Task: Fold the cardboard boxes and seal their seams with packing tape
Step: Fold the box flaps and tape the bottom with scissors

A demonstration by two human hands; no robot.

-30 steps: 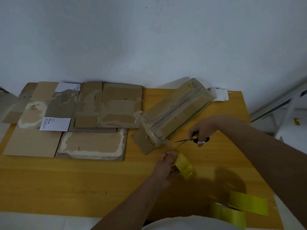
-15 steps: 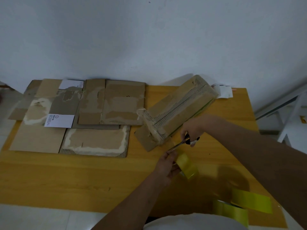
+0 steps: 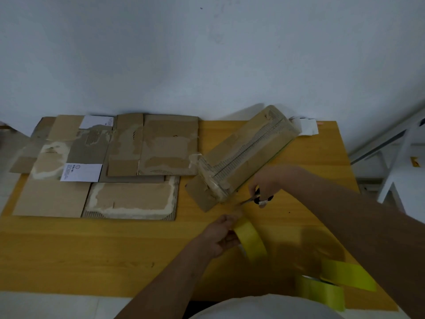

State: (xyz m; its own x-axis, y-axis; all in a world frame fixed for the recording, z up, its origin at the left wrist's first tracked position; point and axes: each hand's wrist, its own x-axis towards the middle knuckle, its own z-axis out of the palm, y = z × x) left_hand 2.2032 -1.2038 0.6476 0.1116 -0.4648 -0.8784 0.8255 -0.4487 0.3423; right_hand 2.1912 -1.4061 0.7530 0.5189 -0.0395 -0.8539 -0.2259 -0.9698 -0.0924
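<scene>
1. Grey wall (image 3: 207, 54) is backing a yellow wooden table (image 3: 69, 249).
2. Flattened cardboard (image 3: 103, 166) is lying across the table's far left, several sheets overlapping.
3. One folded box (image 3: 241, 155) is sitting diagonally at the table's far right, its near end just beside the right hand.
4. Right hand (image 3: 268, 184) is gripping scissors (image 3: 255, 199), blades pointing left toward the box's near corner.
5. Left hand (image 3: 222, 236) is pinching a yellow tape roll (image 3: 250, 240) in front of the box.
6. Another roll (image 3: 322, 293) is resting at the near right edge.
</scene>
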